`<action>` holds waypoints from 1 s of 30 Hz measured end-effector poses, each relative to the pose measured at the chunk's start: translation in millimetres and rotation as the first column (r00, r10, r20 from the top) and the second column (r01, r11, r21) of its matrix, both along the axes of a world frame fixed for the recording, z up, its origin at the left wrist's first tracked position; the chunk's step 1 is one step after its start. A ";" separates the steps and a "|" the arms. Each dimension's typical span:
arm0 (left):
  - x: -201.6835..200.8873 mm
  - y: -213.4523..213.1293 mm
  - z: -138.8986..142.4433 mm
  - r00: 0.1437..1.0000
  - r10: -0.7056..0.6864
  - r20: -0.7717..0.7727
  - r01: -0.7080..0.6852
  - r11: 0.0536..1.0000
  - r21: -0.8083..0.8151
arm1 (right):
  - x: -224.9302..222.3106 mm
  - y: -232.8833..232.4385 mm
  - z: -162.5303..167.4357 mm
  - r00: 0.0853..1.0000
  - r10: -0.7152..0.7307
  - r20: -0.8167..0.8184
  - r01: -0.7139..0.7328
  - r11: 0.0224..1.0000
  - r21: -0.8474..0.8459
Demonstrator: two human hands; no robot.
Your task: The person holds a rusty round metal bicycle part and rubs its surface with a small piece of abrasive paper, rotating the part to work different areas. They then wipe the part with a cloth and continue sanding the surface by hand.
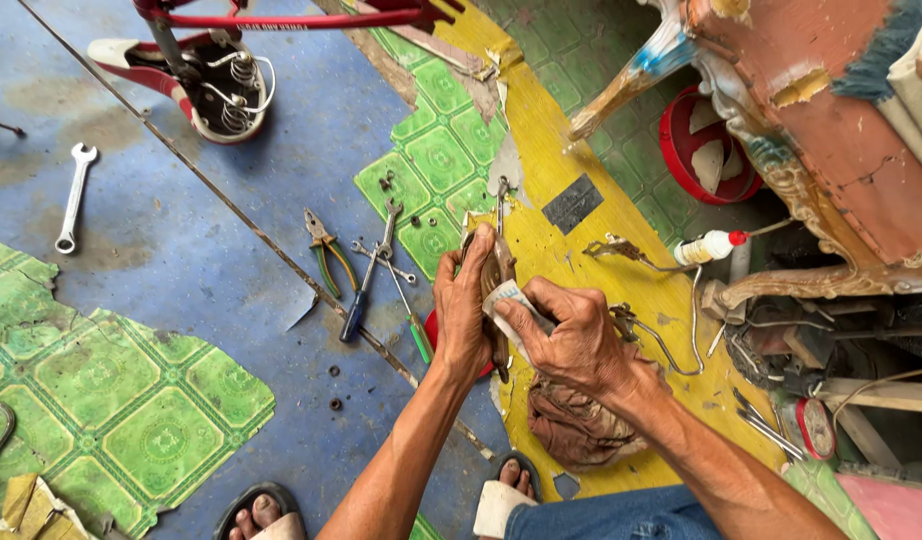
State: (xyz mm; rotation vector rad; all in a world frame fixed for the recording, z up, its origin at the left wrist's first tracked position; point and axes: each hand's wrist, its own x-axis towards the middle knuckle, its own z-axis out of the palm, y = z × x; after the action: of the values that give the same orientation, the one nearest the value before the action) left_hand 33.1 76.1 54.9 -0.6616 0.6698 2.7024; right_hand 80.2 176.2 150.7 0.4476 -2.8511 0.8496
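A single camera, worn on the person's head, looks steeply down past the forearms at the floor (181,250) in front of the body. It sits close above the work: the left hand (463,305) and right hand (579,335) fill the middle of the frame, and the person's sandalled feet (261,515) show at the bottom edge. No second view overlaps this one.

Metal part (497,275) at centre, between left hand (461,310) and right hand (571,335). Pliers (326,250), spanners (381,255) on floor (181,230) at 9 o'clock. Lone wrench (74,195) far at 10. Bottle (709,247) at 2. Rag (576,425) at 6, under right wrist.
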 end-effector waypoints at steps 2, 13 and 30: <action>0.1 -1.2 1.1 1.000 0.005 -0.016 -0.006 1.000 -0.016 | -1.8 0.7 -3.8 0.998 -0.031 0.046 0.033 0.999 -0.034; 13.6 -3.0 1.5 0.979 -0.010 -0.202 -0.109 0.816 -0.568 | -2.8 2.2 -3.2 0.974 -0.144 0.178 0.183 0.955 -0.231; 22.6 4.2 -1.1 0.914 0.114 -0.390 -0.345 0.727 -0.594 | -5.1 3.0 9.3 0.990 -0.136 0.027 0.134 0.989 0.055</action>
State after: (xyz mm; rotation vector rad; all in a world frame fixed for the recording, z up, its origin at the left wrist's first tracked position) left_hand 55.8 80.3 53.8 -0.4463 1.7949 2.8023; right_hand 75.1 179.2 160.0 0.2452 -2.8984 0.7655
